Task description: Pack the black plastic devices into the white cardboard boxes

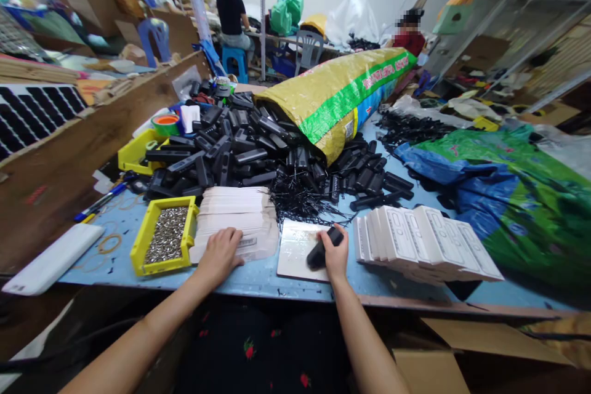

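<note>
My left hand [220,253] lies on a stack of white printed cards [237,218], its fingers stretched over the near cards. In my right hand [338,253] is a black plastic case [319,253], gripped at its upper end and tilted above a pale flat plate [293,246]. Whether the case touches the plate I cannot tell. To the left of the cards stands a yellow bin [189,240] of small metal parts [167,234]. Right of the plate, several white printed boxes or card stacks [425,234] lean in a row.
Behind the cards lies a heap of black plastic cases [226,141] with thin black pieces [300,197]. A yellow sack [305,92] spills onto it. A green-blue sack [526,197] lies right. A white strip-like box [55,258] and pens [101,200] lie left. Several people sit farther back.
</note>
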`<state>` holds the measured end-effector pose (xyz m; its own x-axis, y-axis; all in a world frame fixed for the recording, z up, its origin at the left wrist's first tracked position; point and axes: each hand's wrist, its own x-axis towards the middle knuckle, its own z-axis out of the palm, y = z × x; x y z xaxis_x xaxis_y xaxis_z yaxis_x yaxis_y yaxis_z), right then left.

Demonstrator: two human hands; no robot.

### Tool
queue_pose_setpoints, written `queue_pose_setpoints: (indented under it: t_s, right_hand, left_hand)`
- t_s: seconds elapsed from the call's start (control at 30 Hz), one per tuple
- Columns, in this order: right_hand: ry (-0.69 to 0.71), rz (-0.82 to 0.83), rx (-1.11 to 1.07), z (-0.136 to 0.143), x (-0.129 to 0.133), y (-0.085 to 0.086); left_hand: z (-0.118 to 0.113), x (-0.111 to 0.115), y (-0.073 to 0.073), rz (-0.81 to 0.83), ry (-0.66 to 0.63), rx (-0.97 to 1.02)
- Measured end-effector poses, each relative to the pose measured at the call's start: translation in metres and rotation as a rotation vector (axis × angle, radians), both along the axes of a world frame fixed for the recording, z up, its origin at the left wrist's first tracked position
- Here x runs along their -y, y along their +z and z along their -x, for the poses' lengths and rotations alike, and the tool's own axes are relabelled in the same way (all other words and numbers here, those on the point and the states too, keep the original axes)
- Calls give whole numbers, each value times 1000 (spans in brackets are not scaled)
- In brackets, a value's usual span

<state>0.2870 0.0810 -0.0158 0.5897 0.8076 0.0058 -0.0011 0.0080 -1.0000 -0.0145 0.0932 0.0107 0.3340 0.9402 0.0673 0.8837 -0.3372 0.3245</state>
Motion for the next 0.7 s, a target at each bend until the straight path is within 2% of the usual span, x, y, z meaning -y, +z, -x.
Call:
queue_pose_setpoints:
  t_s: [0.07,0.1,0.13,0.2,0.27,0.3,0.37,0.47,0.57,0.63,0.7]
  right_hand:
    - [-101,3,272,0,2,5]
    - [-116,-50,400,4,6,10]
    - [-83,-128,513,11,11,17]
    - [122,-305,688,34,22,31]
    - [377,-433,809,60,32,45]
    - [463,-466,865,72,35,51]
    - [530,-488,939,87,39,58]
    - [681,-445,926,86,44,63]
    - [902,-337,835,73,49,65]
    - [895,-285,659,69,50,62]
    - [758,-247,330,71,47,55]
  left_hand:
    - [-3,-3,25,132,-31,1]
    - [-3,-2,36,194,-51,38]
    - [-4,0,46,261,-75,109]
    - [-8,8,58,466,-135,337]
    - [-15,19,58,679,-176,587]
    - [-19,26,54,727,-177,674]
    - [-25,36,41,741,-171,812]
    - [-23,45,24,754,-251,905]
    - [-12,48,23,677,-189,708]
    - [-8,46,31,568,-147,559]
    - [-11,45,42,475,-232,496]
